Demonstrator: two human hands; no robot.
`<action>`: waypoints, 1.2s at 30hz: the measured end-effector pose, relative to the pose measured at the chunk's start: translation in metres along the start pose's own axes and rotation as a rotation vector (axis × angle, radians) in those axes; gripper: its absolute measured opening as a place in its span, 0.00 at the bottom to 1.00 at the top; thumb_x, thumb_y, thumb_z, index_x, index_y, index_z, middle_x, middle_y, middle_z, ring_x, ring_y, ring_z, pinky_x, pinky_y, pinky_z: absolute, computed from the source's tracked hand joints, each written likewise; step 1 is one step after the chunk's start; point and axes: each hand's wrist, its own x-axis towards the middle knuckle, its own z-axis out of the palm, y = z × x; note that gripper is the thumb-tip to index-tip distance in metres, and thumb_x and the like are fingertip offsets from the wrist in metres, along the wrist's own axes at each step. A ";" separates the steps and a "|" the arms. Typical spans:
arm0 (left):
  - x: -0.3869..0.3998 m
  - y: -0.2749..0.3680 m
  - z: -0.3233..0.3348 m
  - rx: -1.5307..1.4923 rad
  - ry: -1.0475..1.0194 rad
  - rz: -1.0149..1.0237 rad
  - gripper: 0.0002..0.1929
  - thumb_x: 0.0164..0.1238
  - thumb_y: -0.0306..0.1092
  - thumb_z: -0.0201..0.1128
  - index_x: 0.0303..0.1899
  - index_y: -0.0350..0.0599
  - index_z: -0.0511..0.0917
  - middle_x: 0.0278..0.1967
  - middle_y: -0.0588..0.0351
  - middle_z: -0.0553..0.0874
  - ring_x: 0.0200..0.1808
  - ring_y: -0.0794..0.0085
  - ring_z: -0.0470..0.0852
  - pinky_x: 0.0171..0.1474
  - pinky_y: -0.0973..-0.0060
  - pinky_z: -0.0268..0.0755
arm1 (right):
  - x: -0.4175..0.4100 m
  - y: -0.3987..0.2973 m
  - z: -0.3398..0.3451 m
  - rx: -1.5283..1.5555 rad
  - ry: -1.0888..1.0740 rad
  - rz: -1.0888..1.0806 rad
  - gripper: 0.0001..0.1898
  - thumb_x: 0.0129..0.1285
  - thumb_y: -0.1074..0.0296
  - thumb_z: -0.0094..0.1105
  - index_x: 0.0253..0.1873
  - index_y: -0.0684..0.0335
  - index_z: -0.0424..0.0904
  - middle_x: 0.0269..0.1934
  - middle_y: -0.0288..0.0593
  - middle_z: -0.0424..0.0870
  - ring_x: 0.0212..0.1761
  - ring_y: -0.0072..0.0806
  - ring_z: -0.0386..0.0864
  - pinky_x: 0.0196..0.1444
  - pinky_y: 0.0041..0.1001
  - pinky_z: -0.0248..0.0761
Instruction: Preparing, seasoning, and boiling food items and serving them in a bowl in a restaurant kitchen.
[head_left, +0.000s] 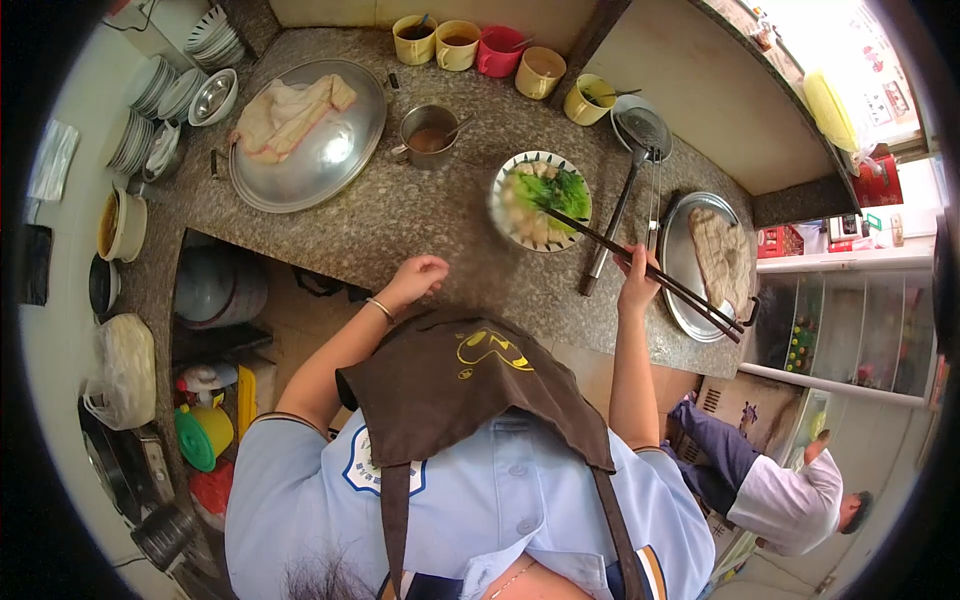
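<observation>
My right hand grips a pair of long dark chopsticks near their middle. Their far tips rest on green leafy vegetables in a patterned bowl, beside pale pieces of food partly blurred by steam. My left hand holds nothing, its fingers loosely curled above the counter's front edge. Right of the bowl lies a long-handled ladle or strainer with a round mesh head. A metal pot with brown liquid and a spoon stands to the upper left of the bowl.
Large round metal lids with folded cloths lie at both sides. Yellow cups and a red cup line the back of the stone counter. Stacked plates stand at left. Another person is at lower right.
</observation>
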 end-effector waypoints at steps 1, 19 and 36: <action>0.000 -0.001 -0.001 -0.002 0.003 0.001 0.13 0.64 0.38 0.55 0.46 0.44 0.76 0.35 0.63 0.79 0.34 0.79 0.76 0.37 0.79 0.72 | -0.003 0.000 0.000 0.028 0.052 0.051 0.15 0.64 0.60 0.53 0.35 0.69 0.76 0.31 0.44 0.78 0.29 0.27 0.78 0.33 0.26 0.77; 0.000 0.002 0.003 0.018 -0.014 -0.006 0.12 0.63 0.38 0.55 0.45 0.45 0.76 0.34 0.64 0.78 0.34 0.80 0.76 0.35 0.80 0.71 | -0.028 -0.038 -0.025 0.295 0.296 0.045 0.14 0.65 0.58 0.51 0.35 0.65 0.74 0.30 0.39 0.78 0.29 0.24 0.77 0.32 0.24 0.75; 0.001 0.000 0.001 0.026 -0.011 -0.015 0.13 0.63 0.38 0.55 0.46 0.44 0.75 0.35 0.62 0.79 0.35 0.79 0.77 0.37 0.79 0.71 | -0.041 -0.064 0.016 -0.344 -0.079 -0.483 0.11 0.63 0.70 0.49 0.30 0.70 0.78 0.28 0.43 0.74 0.29 0.27 0.71 0.31 0.24 0.65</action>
